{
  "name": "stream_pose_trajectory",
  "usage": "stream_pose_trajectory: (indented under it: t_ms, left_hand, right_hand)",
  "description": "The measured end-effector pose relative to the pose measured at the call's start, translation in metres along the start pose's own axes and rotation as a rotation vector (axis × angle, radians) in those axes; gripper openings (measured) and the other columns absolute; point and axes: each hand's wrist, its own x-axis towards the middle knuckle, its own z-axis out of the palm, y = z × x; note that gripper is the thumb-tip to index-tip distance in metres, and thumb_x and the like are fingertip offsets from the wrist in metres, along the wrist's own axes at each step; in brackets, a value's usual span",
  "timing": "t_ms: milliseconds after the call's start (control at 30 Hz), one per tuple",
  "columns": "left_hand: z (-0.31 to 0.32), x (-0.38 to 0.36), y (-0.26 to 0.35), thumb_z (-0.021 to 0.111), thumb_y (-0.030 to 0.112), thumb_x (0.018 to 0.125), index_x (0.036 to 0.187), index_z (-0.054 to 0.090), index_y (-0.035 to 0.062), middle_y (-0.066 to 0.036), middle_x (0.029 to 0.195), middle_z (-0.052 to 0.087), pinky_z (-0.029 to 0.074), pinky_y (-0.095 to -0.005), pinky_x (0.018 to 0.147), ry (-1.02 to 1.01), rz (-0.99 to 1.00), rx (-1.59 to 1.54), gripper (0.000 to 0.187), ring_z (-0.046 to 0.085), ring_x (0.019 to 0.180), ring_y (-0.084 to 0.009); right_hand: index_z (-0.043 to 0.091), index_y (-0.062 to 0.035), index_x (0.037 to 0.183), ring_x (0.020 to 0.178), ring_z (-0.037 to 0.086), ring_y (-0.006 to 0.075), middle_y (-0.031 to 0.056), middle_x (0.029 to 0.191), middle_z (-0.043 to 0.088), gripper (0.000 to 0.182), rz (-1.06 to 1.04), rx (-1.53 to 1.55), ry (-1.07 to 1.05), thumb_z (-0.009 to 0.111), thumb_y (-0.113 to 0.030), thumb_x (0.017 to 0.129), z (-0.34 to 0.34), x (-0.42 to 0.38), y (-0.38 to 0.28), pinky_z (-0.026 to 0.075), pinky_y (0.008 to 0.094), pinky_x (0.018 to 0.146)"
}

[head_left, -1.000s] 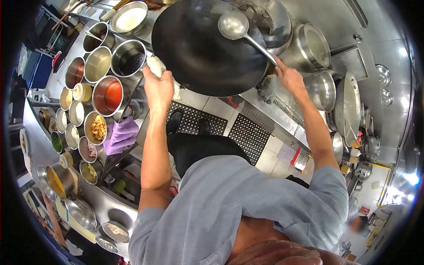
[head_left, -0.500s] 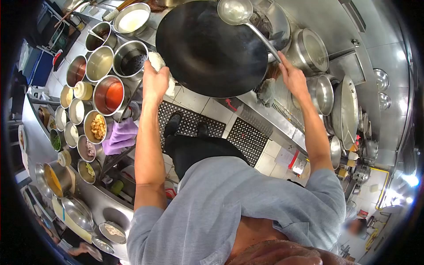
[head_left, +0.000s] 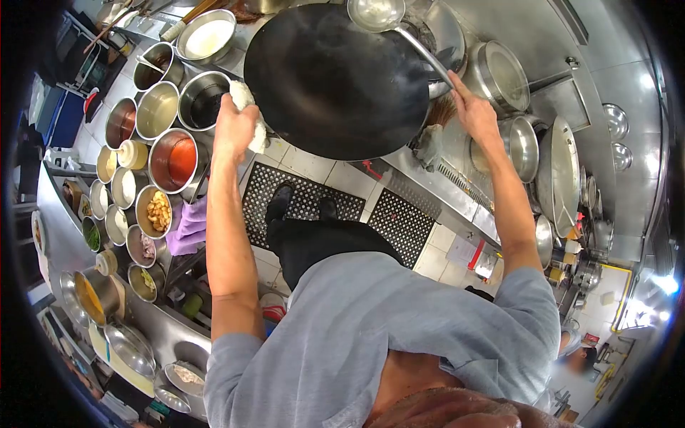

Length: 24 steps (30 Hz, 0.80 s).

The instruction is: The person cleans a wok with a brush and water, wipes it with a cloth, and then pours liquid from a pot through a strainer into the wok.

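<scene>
We find the left hand (head_left: pixel 237 132) closed on a white cloth (head_left: pixel 242 96) at the left rim of the wok (head_left: pixel 335 89). We record the right hand (head_left: pixel 474 114) gripping the ladle (head_left: pixel 376 14), bowl over the wok's far side.

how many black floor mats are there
2: the left mat lies under the person's shoes, the right mat just to its right. More may be hidden beneath the wok or behind the shirt.
</scene>
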Motion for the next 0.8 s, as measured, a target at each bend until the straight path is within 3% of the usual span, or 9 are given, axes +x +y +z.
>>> stream_pose_trajectory:
  t_ms: [133, 200, 433, 500, 633, 700, 800]
  left_hand:
    - [-0.003, -0.002, 0.008, 0.055, 0.009, 0.079, 0.114, 0.047, -0.0091, -0.021, 0.1, 0.061, 0.049, -0.0367, 0.076, 0.002, -0.031, -0.01, 0.04, 0.06, 0.087, -0.0262]
    - [-0.002, 0.0, 0.004, 0.056, 0.009, 0.079, 0.114, 0.048, -0.0092, -0.022, 0.1, 0.061, 0.049, -0.0368, 0.077, 0.005, -0.022, 0.009, 0.04, 0.06, 0.088, -0.0264]
    - [-0.003, 0.005, -0.004, 0.056, 0.01, 0.079, 0.116, 0.047, -0.0101, -0.023, 0.102, 0.061, 0.048, -0.0369, 0.081, 0.012, -0.002, 0.026, 0.043, 0.061, 0.092, -0.0285]
    - [-0.003, 0.003, -0.001, 0.056, 0.01, 0.079, 0.117, 0.047, -0.0102, -0.023, 0.103, 0.061, 0.048, -0.037, 0.081, 0.002, 0.004, 0.023, 0.044, 0.061, 0.091, -0.0289]
    - [-0.006, 0.001, 0.005, 0.056, 0.01, 0.078, 0.116, 0.047, -0.0098, -0.023, 0.102, 0.061, 0.048, -0.0368, 0.079, -0.009, -0.041, 0.09, 0.044, 0.061, 0.091, -0.028]
    - [-0.006, 0.003, 0.006, 0.056, 0.01, 0.078, 0.115, 0.048, -0.0096, -0.022, 0.101, 0.061, 0.049, -0.0364, 0.077, 0.007, -0.037, 0.073, 0.043, 0.061, 0.089, -0.0272]
    - [-0.009, -0.004, 0.022, 0.056, 0.01, 0.078, 0.112, 0.05, -0.0086, -0.019, 0.096, 0.062, 0.049, -0.0356, 0.075, 0.006, -0.037, 0.052, 0.039, 0.06, 0.084, -0.0251]
  right_hand:
    - [0.037, -0.0375, 0.142, 0.072, 0.063, 0.0411, 0.0212, 0.078, 0.065, 0.045, -0.037, -0.021, -0.003, 0.043, -0.036, 0.098, 0.017, -0.004, 0.007, 0.05, 0.0502, 0.066]
    - [0.036, -0.0383, 0.143, 0.072, 0.064, 0.0407, 0.0213, 0.079, 0.066, 0.045, -0.042, -0.16, -0.172, 0.042, -0.037, 0.098, 0.029, -0.003, 0.017, 0.05, 0.0505, 0.066]
    - [0.034, -0.0377, 0.143, 0.073, 0.064, 0.0417, 0.0209, 0.081, 0.066, 0.046, -0.013, -0.082, -0.125, 0.041, -0.037, 0.098, 0.033, 0.005, 0.02, 0.05, 0.0516, 0.066]
    - [0.033, -0.0374, 0.144, 0.074, 0.064, 0.042, 0.0216, 0.081, 0.066, 0.046, -0.035, -0.222, -0.211, 0.041, -0.038, 0.098, 0.03, 0.011, 0.026, 0.05, 0.0518, 0.067]
    - [0.034, -0.0373, 0.143, 0.075, 0.064, 0.0417, 0.0215, 0.082, 0.066, 0.047, 0.039, -0.152, -0.098, 0.043, -0.037, 0.097, 0.012, 0.015, 0.013, 0.05, 0.0514, 0.068]
    - [0.038, -0.0371, 0.142, 0.076, 0.064, 0.0409, 0.0208, 0.084, 0.067, 0.046, 0.068, 0.024, 0.083, 0.047, -0.035, 0.097, 0.004, 0.006, 0.009, 0.05, 0.0507, 0.068]
    - [0.041, -0.0351, 0.14, 0.075, 0.064, 0.0409, 0.021, 0.085, 0.066, 0.045, 0.043, 0.121, 0.189, 0.049, -0.033, 0.096, 0.002, -0.002, 0.014, 0.05, 0.0494, 0.067]
